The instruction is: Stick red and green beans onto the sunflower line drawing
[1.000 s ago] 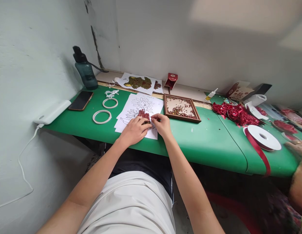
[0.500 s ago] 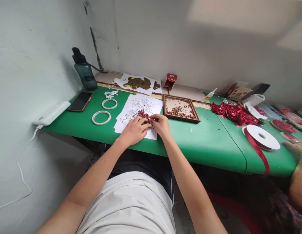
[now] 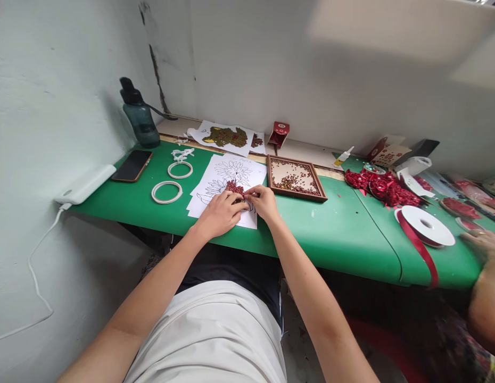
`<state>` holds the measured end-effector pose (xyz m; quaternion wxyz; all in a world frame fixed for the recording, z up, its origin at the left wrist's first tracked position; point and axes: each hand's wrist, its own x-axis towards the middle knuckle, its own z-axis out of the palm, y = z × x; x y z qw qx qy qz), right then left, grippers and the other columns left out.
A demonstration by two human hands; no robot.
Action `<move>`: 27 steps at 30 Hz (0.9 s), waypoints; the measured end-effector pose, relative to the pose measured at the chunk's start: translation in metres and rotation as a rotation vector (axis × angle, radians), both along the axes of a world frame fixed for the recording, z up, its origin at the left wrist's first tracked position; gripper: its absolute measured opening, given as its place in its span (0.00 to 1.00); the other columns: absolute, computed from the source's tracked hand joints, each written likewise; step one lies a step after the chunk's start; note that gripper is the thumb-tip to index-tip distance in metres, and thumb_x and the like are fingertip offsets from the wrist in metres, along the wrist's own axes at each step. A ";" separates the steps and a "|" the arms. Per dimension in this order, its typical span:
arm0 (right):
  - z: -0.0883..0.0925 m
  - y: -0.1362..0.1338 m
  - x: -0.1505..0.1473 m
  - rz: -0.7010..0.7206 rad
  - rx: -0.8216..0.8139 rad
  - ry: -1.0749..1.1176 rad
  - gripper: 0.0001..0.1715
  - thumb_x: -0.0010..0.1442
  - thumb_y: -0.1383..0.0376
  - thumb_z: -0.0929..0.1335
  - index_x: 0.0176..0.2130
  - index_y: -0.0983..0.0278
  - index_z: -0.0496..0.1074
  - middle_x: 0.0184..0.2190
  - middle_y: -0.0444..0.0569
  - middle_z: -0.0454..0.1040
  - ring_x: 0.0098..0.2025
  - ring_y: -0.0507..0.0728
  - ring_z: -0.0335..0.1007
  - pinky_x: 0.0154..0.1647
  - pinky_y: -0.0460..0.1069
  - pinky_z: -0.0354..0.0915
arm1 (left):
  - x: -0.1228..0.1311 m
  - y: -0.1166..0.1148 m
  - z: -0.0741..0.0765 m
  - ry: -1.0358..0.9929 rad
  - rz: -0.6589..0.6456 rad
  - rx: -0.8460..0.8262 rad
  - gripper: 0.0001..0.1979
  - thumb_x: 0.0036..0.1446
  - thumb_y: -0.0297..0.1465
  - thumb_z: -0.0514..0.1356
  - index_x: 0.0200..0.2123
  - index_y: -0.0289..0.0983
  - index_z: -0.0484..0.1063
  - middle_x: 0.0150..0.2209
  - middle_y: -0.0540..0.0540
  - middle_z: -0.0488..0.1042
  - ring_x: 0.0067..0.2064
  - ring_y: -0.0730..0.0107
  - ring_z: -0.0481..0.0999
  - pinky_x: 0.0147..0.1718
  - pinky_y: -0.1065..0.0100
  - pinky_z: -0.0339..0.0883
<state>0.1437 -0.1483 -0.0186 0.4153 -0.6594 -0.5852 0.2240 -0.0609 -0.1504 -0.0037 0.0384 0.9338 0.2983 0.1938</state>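
Several white paper sheets (image 3: 228, 166) printed with black line flowers lie on the green table. A patch of small red beans (image 3: 233, 186) covers part of the top drawing. My left hand (image 3: 221, 213) rests on the sheet just below the patch, palm down, its fingers apart and slightly bent. Close against its fingertips, my right hand (image 3: 263, 202) pinches at the patch's lower right edge; whatever is between its fingertips is too small to make out. Behind and to the right sits a shallow brown wooden tray (image 3: 324, 192) of scattered red and green beans.
Left are white rings (image 3: 166, 192), a phone (image 3: 131, 166), a dark bottle (image 3: 141, 121) and a white charger (image 3: 85, 185). A bean-covered picture (image 3: 227, 136) lies behind. Rightward are a glue bottle (image 3: 344, 156), red shiny decorations (image 3: 391, 189), a ribbon spool (image 3: 427, 226) and another person's hand (image 3: 485, 242).
My right hand's fingertips have shifted very slightly over the patch. My left hand stays in place. The view has turned a little, moving the items at the right slightly leftward.
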 end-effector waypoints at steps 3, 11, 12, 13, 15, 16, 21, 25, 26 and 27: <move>0.006 0.009 0.010 0.086 -0.098 0.021 0.08 0.54 0.62 0.72 0.33 0.64 0.81 0.32 0.49 0.79 0.31 0.54 0.68 0.32 0.49 0.62 | 0.000 0.000 0.002 0.001 -0.003 -0.003 0.14 0.72 0.32 0.54 0.55 0.48 0.76 0.59 0.47 0.73 0.60 0.55 0.68 0.52 0.54 0.68; 0.006 0.017 0.017 0.146 -0.106 -0.047 0.07 0.55 0.62 0.71 0.32 0.64 0.79 0.29 0.47 0.77 0.31 0.54 0.66 0.33 0.49 0.61 | -0.001 0.001 0.001 0.011 -0.003 -0.003 0.15 0.72 0.32 0.54 0.55 0.48 0.76 0.59 0.46 0.73 0.59 0.55 0.68 0.52 0.54 0.68; 0.004 0.015 0.016 0.130 -0.076 -0.059 0.07 0.56 0.62 0.71 0.32 0.63 0.79 0.31 0.48 0.77 0.31 0.55 0.67 0.34 0.49 0.62 | -0.001 0.001 0.001 0.013 -0.004 -0.001 0.15 0.72 0.32 0.54 0.55 0.48 0.76 0.59 0.47 0.72 0.59 0.55 0.67 0.52 0.54 0.67; 0.002 0.014 0.015 0.119 -0.048 -0.071 0.07 0.56 0.63 0.70 0.32 0.63 0.79 0.33 0.48 0.78 0.32 0.55 0.67 0.35 0.50 0.62 | -0.001 0.001 0.001 0.015 -0.005 0.001 0.15 0.73 0.32 0.53 0.55 0.48 0.76 0.59 0.47 0.72 0.59 0.55 0.67 0.52 0.54 0.67; -0.001 0.011 0.013 0.106 -0.006 -0.091 0.06 0.56 0.64 0.70 0.32 0.62 0.79 0.35 0.48 0.78 0.33 0.55 0.68 0.37 0.50 0.63 | -0.001 0.000 0.000 0.022 -0.003 0.006 0.15 0.73 0.32 0.53 0.56 0.48 0.76 0.59 0.46 0.72 0.59 0.55 0.67 0.53 0.54 0.67; -0.002 0.010 0.012 0.103 0.006 -0.100 0.06 0.56 0.64 0.70 0.32 0.62 0.79 0.36 0.48 0.78 0.33 0.55 0.68 0.37 0.50 0.63 | -0.001 0.000 0.000 0.026 0.001 0.010 0.16 0.73 0.32 0.53 0.56 0.47 0.75 0.60 0.46 0.72 0.60 0.55 0.67 0.53 0.54 0.67; -0.001 0.008 0.009 0.074 0.018 -0.120 0.05 0.56 0.66 0.70 0.31 0.61 0.79 0.37 0.48 0.78 0.33 0.54 0.68 0.37 0.50 0.63 | 0.000 -0.001 0.001 0.036 0.011 0.014 0.18 0.73 0.33 0.53 0.60 0.47 0.74 0.61 0.46 0.72 0.60 0.54 0.67 0.53 0.52 0.68; 0.000 0.009 0.007 0.050 0.015 -0.128 0.05 0.56 0.66 0.71 0.32 0.61 0.80 0.37 0.47 0.78 0.33 0.54 0.67 0.36 0.50 0.62 | 0.000 -0.001 0.001 0.025 0.008 -0.003 0.18 0.73 0.32 0.53 0.59 0.48 0.74 0.61 0.46 0.72 0.61 0.54 0.67 0.54 0.53 0.68; 0.000 0.009 0.007 0.050 0.017 -0.128 0.05 0.56 0.66 0.71 0.32 0.61 0.80 0.37 0.47 0.78 0.33 0.53 0.67 0.36 0.49 0.61 | 0.000 -0.001 0.001 0.023 0.008 -0.006 0.17 0.72 0.32 0.53 0.59 0.48 0.75 0.61 0.46 0.72 0.61 0.54 0.67 0.54 0.52 0.68; 0.000 0.010 0.007 0.045 0.018 -0.126 0.05 0.55 0.66 0.71 0.32 0.61 0.80 0.37 0.47 0.78 0.33 0.53 0.67 0.36 0.49 0.61 | 0.000 0.000 0.000 0.020 0.007 -0.010 0.17 0.72 0.32 0.53 0.59 0.48 0.75 0.61 0.46 0.72 0.61 0.54 0.67 0.55 0.52 0.68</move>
